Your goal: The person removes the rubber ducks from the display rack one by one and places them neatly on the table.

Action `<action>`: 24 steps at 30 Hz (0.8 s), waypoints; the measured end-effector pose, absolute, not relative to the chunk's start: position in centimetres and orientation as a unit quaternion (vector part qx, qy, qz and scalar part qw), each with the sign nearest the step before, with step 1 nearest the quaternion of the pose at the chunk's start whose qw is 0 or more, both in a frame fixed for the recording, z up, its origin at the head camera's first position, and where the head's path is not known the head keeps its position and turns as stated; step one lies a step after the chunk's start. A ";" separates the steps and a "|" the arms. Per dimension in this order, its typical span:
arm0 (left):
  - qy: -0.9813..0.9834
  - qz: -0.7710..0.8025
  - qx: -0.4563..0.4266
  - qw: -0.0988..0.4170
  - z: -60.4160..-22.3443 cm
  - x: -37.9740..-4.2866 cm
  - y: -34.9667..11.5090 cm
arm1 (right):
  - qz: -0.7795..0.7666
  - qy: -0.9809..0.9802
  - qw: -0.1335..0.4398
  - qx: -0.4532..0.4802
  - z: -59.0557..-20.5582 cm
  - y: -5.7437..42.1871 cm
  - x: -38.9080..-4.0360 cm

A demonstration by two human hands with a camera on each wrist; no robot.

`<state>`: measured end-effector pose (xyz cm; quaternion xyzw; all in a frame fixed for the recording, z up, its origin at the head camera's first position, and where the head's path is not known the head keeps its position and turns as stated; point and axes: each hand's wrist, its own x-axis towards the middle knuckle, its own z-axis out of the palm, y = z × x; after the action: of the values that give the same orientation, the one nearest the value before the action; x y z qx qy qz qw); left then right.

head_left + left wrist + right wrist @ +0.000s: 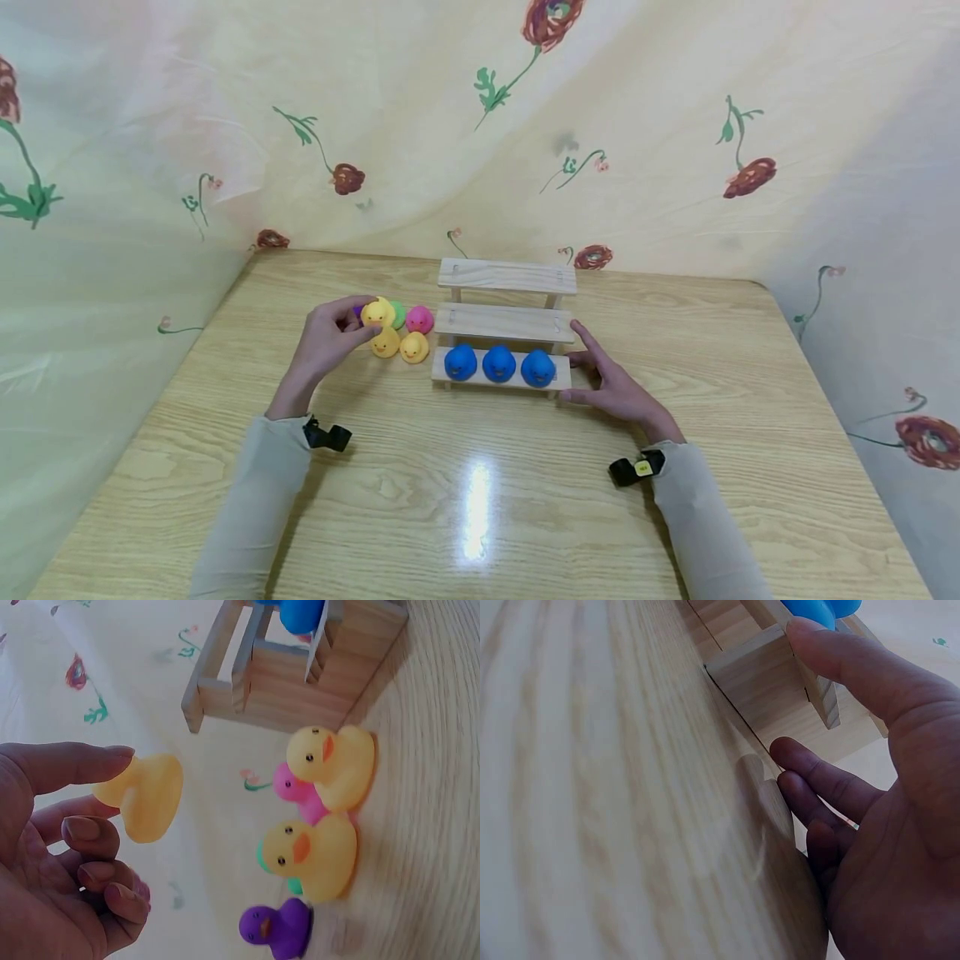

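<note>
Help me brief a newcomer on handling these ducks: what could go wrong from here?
The yellow duck is pinched between the thumb and fingers of the left hand, so it might slip and knock the loose ducks bunched nearby.

The right hand is at the end of the wooden rack; a bump could perhaps jolt the three blue ducks off its lowest step.

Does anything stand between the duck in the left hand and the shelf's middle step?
Yes, at table level: the green duck and pink duck stand between the held duck and the middle step. The left hand holds it above the table, though, so a path over them looks likely clear.
</note>
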<state>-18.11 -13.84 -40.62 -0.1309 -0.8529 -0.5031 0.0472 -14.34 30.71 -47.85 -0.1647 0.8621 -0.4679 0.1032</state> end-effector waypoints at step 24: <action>-0.871 -0.484 -0.083 0.005 -43.2 -18.7 -17.9 | -0.472 0.859 0.099 -0.173 -47.8 30.6 -14.3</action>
<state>-18.72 -17.87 -43.18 -0.0831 -0.8711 -0.4840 0.0046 -14.25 30.64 -47.76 -0.1734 0.8590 -0.4715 0.0990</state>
